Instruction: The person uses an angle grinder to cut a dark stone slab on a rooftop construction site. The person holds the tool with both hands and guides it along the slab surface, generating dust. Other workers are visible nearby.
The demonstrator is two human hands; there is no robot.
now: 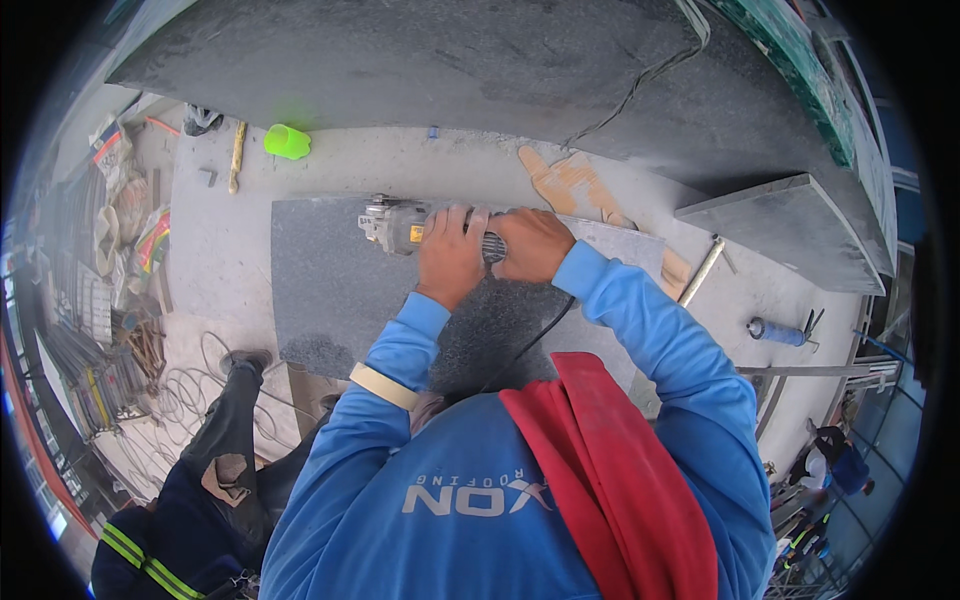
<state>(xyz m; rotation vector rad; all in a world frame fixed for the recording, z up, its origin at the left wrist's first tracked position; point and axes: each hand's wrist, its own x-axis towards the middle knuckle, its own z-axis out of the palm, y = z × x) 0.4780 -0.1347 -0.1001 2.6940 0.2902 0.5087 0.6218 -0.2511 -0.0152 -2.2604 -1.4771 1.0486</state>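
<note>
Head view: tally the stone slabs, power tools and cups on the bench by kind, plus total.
Stone slabs: 3, namely the big dark slab, the grey slab under the grinder, and the small slab on the right
Angle grinder: 1, held by left hand and right hand
Green cup: 1
Total: 5

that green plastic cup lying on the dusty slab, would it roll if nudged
Probably: the green cup lies on its side on the flat dusty surface, so it would likely roll in a curve. It looks thin and light, easily blown or knocked away.
</note>
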